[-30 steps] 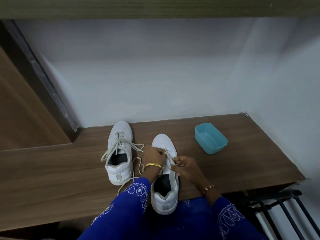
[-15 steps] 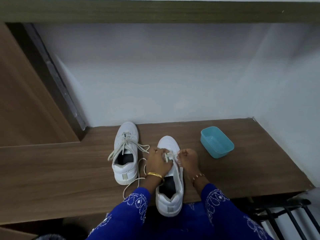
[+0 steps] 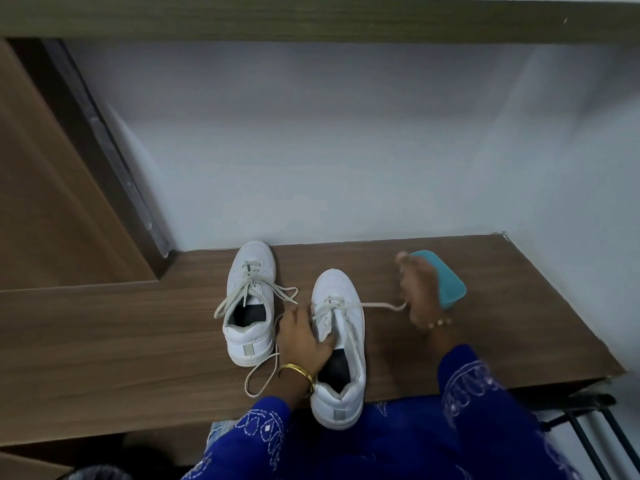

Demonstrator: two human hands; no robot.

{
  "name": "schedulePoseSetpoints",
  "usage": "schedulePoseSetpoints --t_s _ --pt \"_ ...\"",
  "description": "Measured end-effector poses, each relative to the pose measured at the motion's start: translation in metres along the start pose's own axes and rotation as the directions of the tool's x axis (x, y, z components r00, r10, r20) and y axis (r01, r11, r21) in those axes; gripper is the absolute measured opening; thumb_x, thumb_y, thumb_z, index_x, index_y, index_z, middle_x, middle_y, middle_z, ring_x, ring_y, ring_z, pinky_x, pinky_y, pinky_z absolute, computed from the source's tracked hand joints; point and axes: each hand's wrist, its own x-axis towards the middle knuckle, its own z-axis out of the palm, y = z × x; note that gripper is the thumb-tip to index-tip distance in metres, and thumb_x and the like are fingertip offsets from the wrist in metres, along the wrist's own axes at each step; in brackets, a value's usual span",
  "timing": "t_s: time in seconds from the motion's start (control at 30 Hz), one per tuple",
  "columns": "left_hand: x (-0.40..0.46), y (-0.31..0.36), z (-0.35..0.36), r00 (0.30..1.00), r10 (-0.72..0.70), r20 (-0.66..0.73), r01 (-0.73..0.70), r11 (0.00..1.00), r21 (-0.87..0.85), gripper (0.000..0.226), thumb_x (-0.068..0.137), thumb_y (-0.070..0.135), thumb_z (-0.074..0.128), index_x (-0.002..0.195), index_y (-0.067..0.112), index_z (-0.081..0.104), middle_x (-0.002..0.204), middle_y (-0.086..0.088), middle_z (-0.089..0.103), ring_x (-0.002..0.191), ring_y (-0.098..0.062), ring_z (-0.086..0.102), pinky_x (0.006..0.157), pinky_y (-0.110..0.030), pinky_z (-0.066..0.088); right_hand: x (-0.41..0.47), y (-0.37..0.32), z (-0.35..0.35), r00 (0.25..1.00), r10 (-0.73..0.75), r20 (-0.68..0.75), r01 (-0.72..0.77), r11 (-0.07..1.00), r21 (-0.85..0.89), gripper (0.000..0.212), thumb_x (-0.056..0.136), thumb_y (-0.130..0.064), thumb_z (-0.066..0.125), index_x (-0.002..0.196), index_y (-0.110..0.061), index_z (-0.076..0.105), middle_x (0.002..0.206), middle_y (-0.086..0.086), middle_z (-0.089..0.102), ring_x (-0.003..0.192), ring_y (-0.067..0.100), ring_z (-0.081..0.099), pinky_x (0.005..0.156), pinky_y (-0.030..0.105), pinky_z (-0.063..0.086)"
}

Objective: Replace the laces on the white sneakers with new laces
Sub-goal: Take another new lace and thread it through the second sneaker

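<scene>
no legible text, labels or numbers

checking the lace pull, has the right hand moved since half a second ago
Yes. The right hand has swung away from the near sneaker toward the teal container, drawing the lace out.

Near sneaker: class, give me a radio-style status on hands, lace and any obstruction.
Left hand grips near sneaker at its tongue. Right hand pulls lace out sideways, taut. Teal tub right behind that hand.

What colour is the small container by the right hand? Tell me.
Teal blue. The container sits on the wooden shelf, partly hidden behind the right hand; the head view shows it.
</scene>
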Motion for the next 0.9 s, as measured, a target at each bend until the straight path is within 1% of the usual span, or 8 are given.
schedulePoseSetpoints --t_s 0.13,0.3,0.4,0.5,0.6,0.67,0.77,0.9 --pt "-0.003 0.006 -0.006 0.997 -0.045 0.054 0.048 0.997 -0.058 0.094 0.056 0.062 0.042 0.131 0.006 0.042 0.125 -0.013 0.045 0.116 -0.029 0.044 0.097 -0.038 0.042 -0.026 0.054 0.035 0.925 -0.069 0.375 0.248 0.855 -0.455 0.014 0.089 -0.014 0.055 0.096 -0.006 0.064 0.086 0.004 0.063 0.076 0.016 0.057 0.07 0.027 0.043" --pt "-0.001 -0.003 -0.001 0.98 -0.126 0.154 0.156 0.966 -0.207 0.074 0.061 0.046 0.057 0.128 0.019 0.042 0.113 -0.01 0.056 0.104 -0.027 0.054 0.094 -0.042 0.045 -0.029 0.065 0.03 0.925 -0.161 0.344 0.337 0.765 -0.549 0.018 0.092 -0.017 0.052 0.074 -0.016 0.055 0.07 -0.005 0.055 0.076 0.017 0.053 0.063 0.024 0.033" --pt "-0.001 -0.003 0.001 0.974 -0.14 0.178 0.192 0.928 -0.318 0.066 0.059 0.038 0.057 0.123 0.021 0.047 0.106 -0.003 0.063 0.097 -0.021 0.06 0.091 -0.04 0.049 -0.011 0.052 0.01 0.982 -0.183 0.048 0.185 0.873 -0.452 0.021 0.096 -0.012 0.044 0.088 -0.002 0.061 0.084 0.009 0.062 0.08 0.019 0.05 0.063 0.021 0.03" --pt "-0.003 0.0 0.0 0.976 -0.118 0.181 0.177 0.916 -0.359 0.066 0.061 0.034 0.056 0.126 0.023 0.047 0.112 0.002 0.062 0.101 -0.017 0.059 0.094 -0.038 0.047 0.006 0.039 -0.022 0.943 -0.111 -0.313 0.032 0.968 -0.248 0.029 0.098 -0.014 0.039 0.103 0.007 0.057 0.105 0.023 0.061 0.097 0.032 0.058 0.08 0.034 0.044" --pt "-0.003 0.001 0.0 0.978 -0.093 0.189 0.148 0.94 -0.307 0.063 0.066 0.039 0.054 0.125 0.02 0.048 0.115 0.0 0.061 0.107 -0.018 0.057 0.097 -0.038 0.045 0.01 0.034 -0.037 0.912 -0.06 -0.405 -0.007 0.987 -0.161 0.033 0.096 -0.016 0.046 0.125 -0.001 0.049 0.124 0.019 0.055 0.109 0.033 0.057 0.084 0.037 0.048" --pt "-0.003 0.003 0.001 0.974 -0.063 0.217 0.112 0.97 -0.218 0.06 0.075 0.042 0.054 0.129 0.016 0.046 0.121 -0.005 0.059 0.114 -0.022 0.053 0.1 -0.037 0.041 0.003 0.035 -0.031 0.945 -0.147 -0.292 0.065 0.96 -0.272 0.04 0.094 -0.012 0.048 0.133 -0.004 0.044 0.128 0.017 0.054 0.11 0.032 0.056 0.086 0.037 0.047" --pt "-0.001 0.005 0.001 0.966 -0.027 0.257 0.068 0.986 -0.149 0.058 0.085 0.033 0.053 0.136 0.011 0.039 0.132 -0.009 0.052 0.124 -0.026 0.047 0.104 -0.032 0.035 -0.011 0.051 -0.004 0.948 -0.292 0.125 0.317 0.835 -0.45 0.038 0.094 -0.012 0.049 0.132 -0.007 0.049 0.127 0.011 0.057 0.113 0.026 0.056 0.09 0.027 0.041" --pt "-0.001 0.008 -0.004 0.958 0.011 0.285 0.025 0.992 -0.122 0.055 0.089 0.016 0.05 0.141 0.008 0.033 0.144 -0.01 0.039 0.133 -0.023 0.037 0.108 -0.024 0.026 -0.024 0.073 0.034 0.891 -0.09 0.445 0.348 0.764 -0.543 0.033 0.092 -0.013 0.049 0.124 -0.013 0.056 0.123 0.007 0.061 0.113 0.022 0.056 0.093 0.025 0.04"
